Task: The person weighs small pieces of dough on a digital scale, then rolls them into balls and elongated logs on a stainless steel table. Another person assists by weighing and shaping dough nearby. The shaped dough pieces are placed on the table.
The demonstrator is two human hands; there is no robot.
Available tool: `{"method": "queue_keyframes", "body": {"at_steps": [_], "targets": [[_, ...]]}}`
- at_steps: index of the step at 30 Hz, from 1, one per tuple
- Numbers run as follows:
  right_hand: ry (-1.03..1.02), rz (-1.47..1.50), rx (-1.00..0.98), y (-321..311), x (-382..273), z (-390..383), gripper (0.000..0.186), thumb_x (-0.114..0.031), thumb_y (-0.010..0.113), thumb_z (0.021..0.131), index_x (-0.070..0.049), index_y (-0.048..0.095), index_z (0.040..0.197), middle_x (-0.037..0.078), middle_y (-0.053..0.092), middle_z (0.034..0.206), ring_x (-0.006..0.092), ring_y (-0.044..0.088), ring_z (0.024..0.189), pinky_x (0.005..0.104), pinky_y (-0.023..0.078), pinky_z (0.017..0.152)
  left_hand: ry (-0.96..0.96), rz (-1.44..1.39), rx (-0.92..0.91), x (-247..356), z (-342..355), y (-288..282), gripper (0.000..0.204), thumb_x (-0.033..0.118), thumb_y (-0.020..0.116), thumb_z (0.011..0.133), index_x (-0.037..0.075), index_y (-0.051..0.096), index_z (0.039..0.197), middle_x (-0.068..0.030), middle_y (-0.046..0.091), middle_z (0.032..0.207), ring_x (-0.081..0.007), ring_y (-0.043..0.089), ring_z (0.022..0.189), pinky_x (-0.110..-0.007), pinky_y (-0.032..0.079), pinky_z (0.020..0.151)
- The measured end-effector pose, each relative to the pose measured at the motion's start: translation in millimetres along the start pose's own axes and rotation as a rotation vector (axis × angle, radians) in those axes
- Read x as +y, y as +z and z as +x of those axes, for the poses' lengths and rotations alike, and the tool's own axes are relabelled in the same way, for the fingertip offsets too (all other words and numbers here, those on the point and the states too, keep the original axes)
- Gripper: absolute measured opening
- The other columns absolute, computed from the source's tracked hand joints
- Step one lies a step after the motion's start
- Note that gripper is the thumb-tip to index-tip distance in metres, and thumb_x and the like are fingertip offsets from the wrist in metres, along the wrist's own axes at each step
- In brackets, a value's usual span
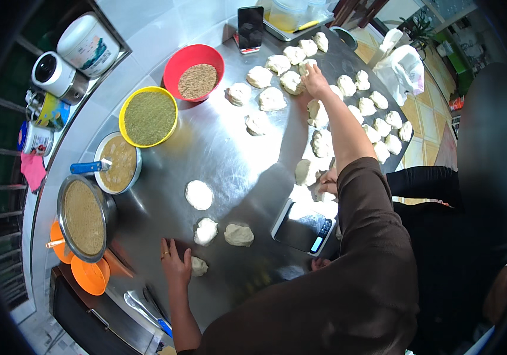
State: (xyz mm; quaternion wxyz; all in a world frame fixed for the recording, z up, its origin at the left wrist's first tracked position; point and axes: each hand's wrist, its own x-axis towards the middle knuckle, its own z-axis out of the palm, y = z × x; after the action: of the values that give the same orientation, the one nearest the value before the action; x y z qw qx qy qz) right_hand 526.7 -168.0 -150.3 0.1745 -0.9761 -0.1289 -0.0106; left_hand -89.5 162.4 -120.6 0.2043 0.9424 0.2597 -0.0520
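I note the table (150, 228) ends left of my spread left hand (176, 265), open room between hands; right hand (315, 80), grip unclear, touches pale, lumpy dough (302, 68).

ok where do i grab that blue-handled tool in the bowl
Probably by its blue handle, from above with the left hand. The handle juts past the left side of the bowl's rim, with nothing lying over it, while the metal end sits at the brown filling, so that end looks messier to hold.
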Motion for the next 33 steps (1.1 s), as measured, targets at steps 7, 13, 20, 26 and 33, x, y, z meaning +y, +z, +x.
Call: {"method": "queue_keyframes", "body": {"at_steps": [7, 13, 20, 26, 33], "targets": [[-0.011, -0.276, -0.309, -41.2, 43.2, -73.4, 0.067, -0.067, 0.047, 0.089, -0.018, 0.059, 0.133, 0.023, 0.021, 0.156, 0.0451, 0.021, 0.142, 0.0547, 0.028, 0.112, -0.033, -0.038, -0.032, 4.0, -1.6, -9.7, 0.054, 0.028, 0.061, 0.092, -0.003, 0.049, 0.135, -0.0282, 0.037, 0.147, -0.0422, 0.038, 0.134, -0.047, 0.032, 0.111], [-0.019, -0.338, -0.401, -63.4, -14.4, -93.7, 0.077, -0.047, 0.083, 0.06, -0.005, 0.064, 0.122, 0.018, 0.037, 0.145, 0.0411, 0.044, 0.123, 0.046, 0.045, 0.101, -0.065, 0.024, 0.064, 13.0, -9.5, -1.8, 0.054, 0.03, 0.061, 0.092, -0.002, 0.05, 0.134, -0.0282, 0.039, 0.145, -0.044, 0.039, 0.132, -0.048, 0.034, 0.109], [0.343, 0.447, -0.296, -42.1, -27.8, -112.3, 0.048, -0.037, 0.08, 0.067, -0.004, 0.073, 0.102, 0.013, 0.071, 0.099, 0.0235, 0.068, 0.092, 0.0343, 0.053, 0.085, 0.032, -0.035, 0.052, 20.7, -5.2, -13.8, 0.048, 0.025, 0.061, 0.092, -0.003, 0.053, 0.129, -0.0273, 0.046, 0.139, -0.0437, 0.045, 0.126, -0.048, 0.037, 0.106], [-0.401, 0.724, -0.417, -62.1, -177.2, -272.4, 0.037, -0.025, 0.08, 0.068, -0.005, 0.071, 0.098, 0.014, 0.067, 0.09, 0.025, 0.064, 0.093, 0.0349, 0.052, 0.083, 0.027, -0.925, -0.069, 72.4, -3.3, -22.8, 0.042, 0.022, 0.051, 0.101, 0.0, 0.049, 0.136, -0.0153, 0.054, 0.135, -0.0262, 0.053, 0.124, -0.033, 0.046, 0.096], [-0.818, 0.772, -0.788, -78.9, -276.0, -430.4, 0.051, -0.017, 0.079, 0.072, -0.006, 0.06, 0.118, 0.018, 0.05, 0.131, 0.0332, 0.061, 0.106, 0.0402, 0.053, 0.086, -0.37, -2.115, -0.506, 64.6, -55.8, -2.5, 0.044, 0.032, 0.051, 0.098, 0.008, 0.047, 0.135, -0.0123, 0.062, 0.119, -0.0255, 0.066, 0.098, -0.042, 0.056, 0.084]]}}
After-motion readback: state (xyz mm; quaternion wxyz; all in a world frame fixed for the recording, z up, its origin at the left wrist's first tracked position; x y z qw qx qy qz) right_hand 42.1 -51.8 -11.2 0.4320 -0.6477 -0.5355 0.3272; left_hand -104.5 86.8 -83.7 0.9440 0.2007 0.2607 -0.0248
